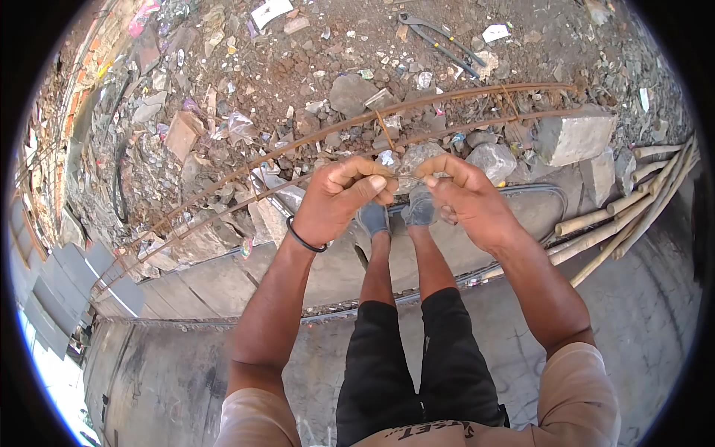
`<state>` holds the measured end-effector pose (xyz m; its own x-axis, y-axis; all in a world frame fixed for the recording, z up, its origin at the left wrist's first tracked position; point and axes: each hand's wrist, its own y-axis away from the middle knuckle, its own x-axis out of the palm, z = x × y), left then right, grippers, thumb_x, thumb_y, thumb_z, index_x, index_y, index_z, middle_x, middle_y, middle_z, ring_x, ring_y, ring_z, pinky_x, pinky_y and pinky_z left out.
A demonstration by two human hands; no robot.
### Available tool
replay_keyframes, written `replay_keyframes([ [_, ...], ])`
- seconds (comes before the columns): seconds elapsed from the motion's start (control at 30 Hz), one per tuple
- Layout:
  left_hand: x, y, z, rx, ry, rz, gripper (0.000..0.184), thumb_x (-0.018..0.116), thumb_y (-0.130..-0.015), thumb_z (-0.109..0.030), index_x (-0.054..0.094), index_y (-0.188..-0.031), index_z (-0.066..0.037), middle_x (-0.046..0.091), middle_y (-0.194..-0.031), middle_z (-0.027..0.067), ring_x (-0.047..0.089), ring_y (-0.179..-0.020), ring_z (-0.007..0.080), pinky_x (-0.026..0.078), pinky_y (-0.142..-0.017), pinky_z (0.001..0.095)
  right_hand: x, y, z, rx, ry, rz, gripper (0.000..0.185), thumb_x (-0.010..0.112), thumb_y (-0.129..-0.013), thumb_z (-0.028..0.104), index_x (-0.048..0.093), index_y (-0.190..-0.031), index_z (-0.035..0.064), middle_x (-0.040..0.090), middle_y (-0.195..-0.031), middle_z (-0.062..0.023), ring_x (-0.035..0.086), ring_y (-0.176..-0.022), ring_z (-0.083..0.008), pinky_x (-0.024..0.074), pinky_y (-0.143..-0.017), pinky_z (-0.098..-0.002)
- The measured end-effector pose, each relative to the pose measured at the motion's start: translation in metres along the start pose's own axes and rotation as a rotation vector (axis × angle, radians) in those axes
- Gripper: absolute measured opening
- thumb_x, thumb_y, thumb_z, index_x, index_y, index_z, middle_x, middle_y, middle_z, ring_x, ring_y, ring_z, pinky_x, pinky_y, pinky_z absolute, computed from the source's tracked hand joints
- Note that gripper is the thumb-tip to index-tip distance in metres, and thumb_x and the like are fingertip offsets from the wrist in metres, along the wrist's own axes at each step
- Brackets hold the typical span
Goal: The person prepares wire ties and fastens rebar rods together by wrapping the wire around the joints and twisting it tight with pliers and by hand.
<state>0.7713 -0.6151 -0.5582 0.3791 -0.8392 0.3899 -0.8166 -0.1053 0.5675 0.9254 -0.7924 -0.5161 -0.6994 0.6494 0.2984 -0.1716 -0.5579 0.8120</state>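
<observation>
My left hand [335,200] is closed, thumb against the bent fingers, with a dark band on its wrist. Facing it, my right hand [477,207] pinches with thumb and forefinger. A thin piece of wire [407,177] spans the small gap between the fingertips, one end in each hand; its full length is hidden. Just beyond the hands, a long rusty rebar frame [328,132], two bars joined by stirrups, lies slantwise over the rubble. Long-handled pincers [441,46] lie on the soil farther off.
Broken stones and litter cover the soil, with a concrete block [577,138] at the right. Bamboo poles [640,201] stick out at far right. My feet stand on a concrete ledge [216,287] beside dark cable or pipe [532,188]. Grey sheets [63,287] lie at left.
</observation>
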Motion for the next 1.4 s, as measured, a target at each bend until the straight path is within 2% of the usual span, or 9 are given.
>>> replay_keyframes([
  [0.2, 0.008, 0.008, 0.007, 0.189, -0.032, -0.098, 0.020, 0.061, -0.099, -0.018, 0.064, -0.106, 0.001, 0.070, -0.092, 0.0099, 0.067, -0.080, 0.0159, 0.054, -0.072, 0.0300, 0.018, 0.010, -0.002, -0.019, -0.072, -0.006, 0.017, 0.052, -0.101, 0.010, 0.060, -0.117, 0.0062, 0.048, -0.079, 0.0068, 0.040, -0.068, -0.0015, 0.0347, -0.060, -0.0200],
  [0.33, 0.020, 0.011, -0.001, 0.070, 0.162, -0.242, 0.018, 0.060, -0.100, -0.019, 0.062, -0.098, -0.001, 0.068, -0.085, 0.0079, 0.063, -0.072, 0.0144, 0.050, -0.066, 0.0285, 0.025, 0.012, -0.006, -0.113, -0.014, 0.076, 0.017, 0.054, -0.102, 0.012, 0.060, -0.116, 0.0062, 0.050, -0.080, 0.0058, 0.041, -0.068, -0.0024, 0.0351, -0.061, -0.0203],
  [0.43, 0.020, 0.013, -0.002, -0.041, 0.364, -0.239, 0.021, 0.058, -0.101, -0.019, 0.061, -0.093, -0.001, 0.065, -0.078, 0.0053, 0.060, -0.068, 0.0101, 0.050, -0.063, 0.0266, 0.027, 0.010, -0.017, -0.503, 0.528, 0.098, 0.017, 0.055, -0.102, 0.013, 0.060, -0.115, 0.0049, 0.054, -0.082, 0.0033, 0.044, -0.069, -0.0037, 0.0373, -0.062, -0.0211],
  [0.53, 0.022, 0.013, -0.005, 0.027, 0.308, -0.227, 0.022, 0.057, -0.102, -0.021, 0.060, -0.092, -0.001, 0.064, -0.077, 0.0046, 0.060, -0.068, 0.0095, 0.049, -0.062, 0.0257, 0.027, 0.011, -0.010, -0.358, 0.282, 0.081, 0.016, 0.056, -0.102, 0.016, 0.060, -0.113, 0.0045, 0.056, -0.082, 0.0002, 0.048, -0.069, -0.0065, 0.0410, -0.062, -0.0237],
  [0.6, 0.026, 0.014, -0.008, 0.077, 0.191, -0.220, 0.021, 0.057, -0.102, -0.020, 0.060, -0.091, -0.002, 0.064, -0.077, 0.0039, 0.059, -0.067, 0.0091, 0.049, -0.061, 0.0253, 0.023, 0.012, -0.007, -0.034, -0.216, 0.210, 0.021, 0.057, -0.103, 0.024, 0.060, -0.111, 0.0044, 0.055, -0.078, -0.0001, 0.048, -0.066, -0.0079, 0.0410, -0.059, -0.0243],
  [1.03, 0.034, 0.014, -0.010, 0.047, 0.135, -0.280, 0.019, 0.057, -0.102, -0.018, 0.058, -0.091, -0.003, 0.061, -0.074, 0.0020, 0.055, -0.062, 0.0077, 0.045, -0.056, 0.0240, 0.030, 0.010, -0.012, -0.157, 0.181, 0.059, 0.035, 0.054, -0.104, 0.035, 0.058, -0.091, 0.0032, 0.047, -0.074, 0.0055, 0.039, -0.067, -0.0050, 0.0352, -0.058, -0.0238],
  [1.23, 0.029, 0.016, -0.017, 0.087, -0.129, -0.185, 0.019, 0.055, -0.102, -0.017, 0.056, -0.089, -0.003, 0.058, -0.070, 0.0003, 0.049, -0.060, 0.0078, 0.042, -0.056, 0.0250, 0.027, 0.015, -0.022, -0.252, 0.301, -0.056, 0.038, 0.056, -0.103, 0.032, 0.055, -0.079, 0.0029, 0.047, -0.070, 0.0039, 0.038, -0.067, -0.0065, 0.0373, -0.058, -0.0265],
  [1.3, 0.024, 0.015, -0.020, 0.173, -0.607, -0.096, 0.018, 0.056, -0.101, -0.017, 0.056, -0.090, -0.003, 0.055, -0.069, -0.0015, 0.050, -0.062, 0.0072, 0.042, -0.056, 0.0259, 0.027, 0.019, -0.028, -0.274, 0.572, -0.171, 0.040, 0.058, -0.102, 0.031, 0.054, -0.075, 0.0025, 0.048, -0.068, 0.0031, 0.039, -0.065, -0.0070, 0.0378, -0.058, -0.0271],
  [1.4, 0.021, 0.015, -0.021, 0.165, -0.793, -0.031, 0.018, 0.058, -0.100, -0.016, 0.056, -0.089, -0.003, 0.057, -0.072, -0.0012, 0.052, -0.064, 0.0073, 0.044, -0.057, 0.0261, 0.030, 0.021, -0.039, -0.336, 0.697, -0.246, 0.042, 0.058, -0.102, 0.032, 0.055, -0.073, 0.0019, 0.049, -0.067, 0.0025, 0.041, -0.061, -0.0078, 0.0370, -0.054, -0.0284],
])
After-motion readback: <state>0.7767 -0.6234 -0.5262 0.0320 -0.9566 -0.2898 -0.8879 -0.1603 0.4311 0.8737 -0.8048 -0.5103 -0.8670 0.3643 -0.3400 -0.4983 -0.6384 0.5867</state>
